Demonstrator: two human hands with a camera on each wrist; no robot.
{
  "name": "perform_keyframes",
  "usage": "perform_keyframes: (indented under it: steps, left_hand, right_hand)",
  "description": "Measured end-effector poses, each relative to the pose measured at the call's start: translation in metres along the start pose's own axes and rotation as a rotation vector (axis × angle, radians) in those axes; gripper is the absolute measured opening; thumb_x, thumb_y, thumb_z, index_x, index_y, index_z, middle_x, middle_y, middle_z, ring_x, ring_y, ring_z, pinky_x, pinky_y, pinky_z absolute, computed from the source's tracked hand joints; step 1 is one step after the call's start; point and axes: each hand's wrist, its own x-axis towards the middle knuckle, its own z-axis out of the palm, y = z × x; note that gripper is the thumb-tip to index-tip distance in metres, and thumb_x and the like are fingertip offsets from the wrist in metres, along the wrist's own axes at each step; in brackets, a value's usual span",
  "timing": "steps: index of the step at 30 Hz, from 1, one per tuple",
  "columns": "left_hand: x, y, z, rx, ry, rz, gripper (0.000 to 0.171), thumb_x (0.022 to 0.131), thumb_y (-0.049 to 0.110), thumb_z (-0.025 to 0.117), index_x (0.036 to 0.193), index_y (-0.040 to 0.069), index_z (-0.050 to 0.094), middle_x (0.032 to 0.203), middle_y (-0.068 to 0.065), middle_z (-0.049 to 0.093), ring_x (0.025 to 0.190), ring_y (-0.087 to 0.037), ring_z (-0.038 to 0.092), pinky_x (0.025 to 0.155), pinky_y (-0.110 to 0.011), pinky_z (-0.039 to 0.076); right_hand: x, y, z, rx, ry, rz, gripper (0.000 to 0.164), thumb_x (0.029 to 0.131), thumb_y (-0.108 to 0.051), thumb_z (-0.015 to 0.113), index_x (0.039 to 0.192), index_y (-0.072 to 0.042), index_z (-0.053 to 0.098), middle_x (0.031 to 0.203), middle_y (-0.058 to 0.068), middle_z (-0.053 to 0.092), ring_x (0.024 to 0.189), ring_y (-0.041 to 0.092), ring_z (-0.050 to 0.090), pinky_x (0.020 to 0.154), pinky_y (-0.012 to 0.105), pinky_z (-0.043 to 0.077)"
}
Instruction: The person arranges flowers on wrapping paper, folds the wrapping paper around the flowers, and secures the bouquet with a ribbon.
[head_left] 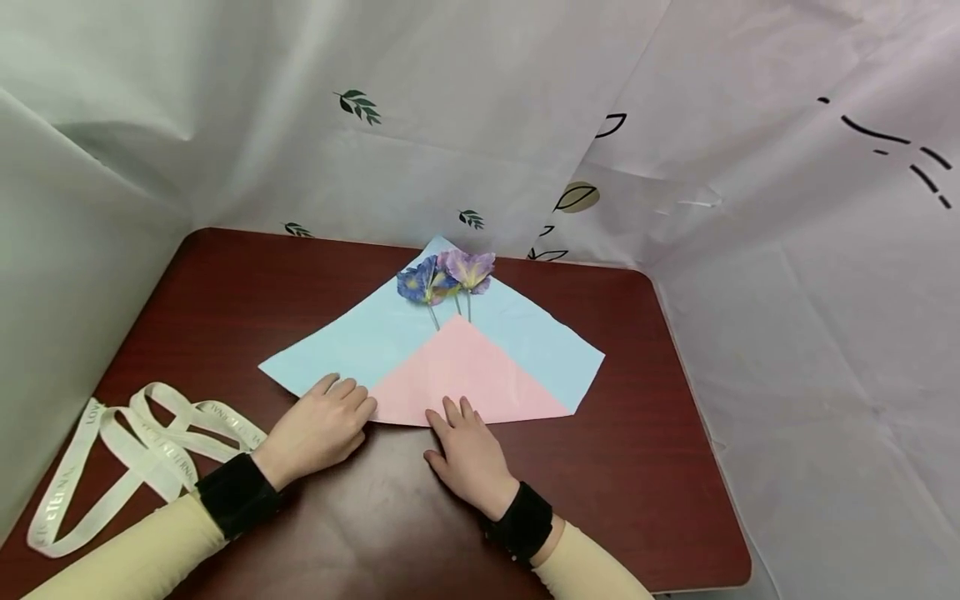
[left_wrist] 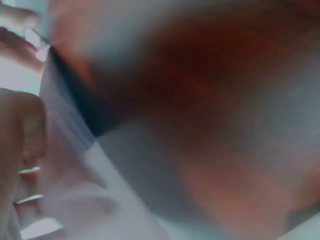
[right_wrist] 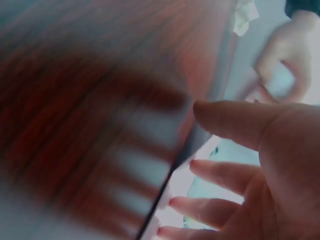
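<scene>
A sheet of light blue wrapping paper point(head_left: 352, 337) lies on the table, its near part folded up into a pink triangle point(head_left: 465, 367). A blue-violet flower point(head_left: 414, 282) and a pale purple flower point(head_left: 470, 271) rest on the blue part; their stems run under the pink tip. At the near edge, left of the pink fold, my left hand point(head_left: 322, 425) pinches the paper between thumb and curled fingers. My right hand point(head_left: 468, 454) lies with fingers spread, fingertips on the pink fold close to its near edge. In the right wrist view its thumb point(right_wrist: 235, 120) stands apart from the fingers.
A loosely looped white ribbon point(head_left: 62, 483) with printed lettering lies at the left, beside my left forearm. The dark red table point(head_left: 622, 500) has rounded corners. White patterned sheeting point(head_left: 450, 100) hangs behind it and at both sides.
</scene>
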Motion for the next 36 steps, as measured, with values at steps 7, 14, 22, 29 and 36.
perform_keyframes:
  steps: [7,14,22,29,36]
  left_hand:
    - [0.030,0.004,-0.025,0.066,0.102,0.161,0.027,0.098,0.015,0.035,0.084,0.004,0.056,0.079,-0.011,0.058,0.097,-0.034,0.061,0.101,-0.056,0.046]
    - [0.054,0.013,-0.030,0.174,0.171,0.302,0.029,0.107,0.002,0.030,0.098,-0.002,0.058,0.113,-0.020,0.066,0.124,-0.035,0.058,0.111,-0.053,0.039]
    - [0.076,0.014,-0.018,0.211,0.219,0.300,0.033,0.105,0.000,0.032,0.118,0.002,0.062,0.151,-0.018,0.049,0.144,-0.031,0.041,0.115,-0.054,0.033]
    - [0.085,0.012,-0.005,0.159,0.366,0.277,0.024,0.101,-0.001,0.043,0.114,0.004,0.063,0.155,-0.016,0.045,0.142,-0.030,0.044,0.109,-0.057,0.036]
    - [0.079,0.005,-0.002,0.091,0.353,0.281,0.029,0.105,0.001,0.038,0.116,0.007,0.064,0.155,-0.014,0.046,0.141,-0.028,0.045,0.108,-0.056,0.038]
  right_hand:
    - [0.000,0.002,0.006,0.132,0.117,0.047,0.035,0.093,-0.030,0.075,0.122,-0.012,0.067,0.139,0.011,0.061,0.139,0.032,0.049,0.101,0.039,0.051]
    - [0.002,0.010,0.008,0.177,0.195,0.030,0.021,0.093,-0.029,0.076,0.101,-0.012,0.069,0.109,0.003,0.062,0.095,0.013,0.063,0.078,0.024,0.054]
    - [0.004,0.013,0.008,0.250,0.226,0.067,0.014,0.093,-0.022,0.073,0.082,-0.018,0.068,0.095,-0.003,0.057,0.071,0.004,0.053,0.062,0.017,0.046]
    - [0.014,0.004,0.008,0.150,0.242,0.116,0.027,0.090,-0.038,0.077,0.098,-0.014,0.067,0.088,-0.002,0.054,0.070,0.009,0.051,0.053,0.022,0.043]
    - [0.018,-0.009,0.010,-0.056,0.214,0.123,0.036,0.098,-0.036,0.067,0.131,-0.021,0.069,0.128,0.006,0.062,0.102,0.026,0.062,0.050,0.038,0.055]
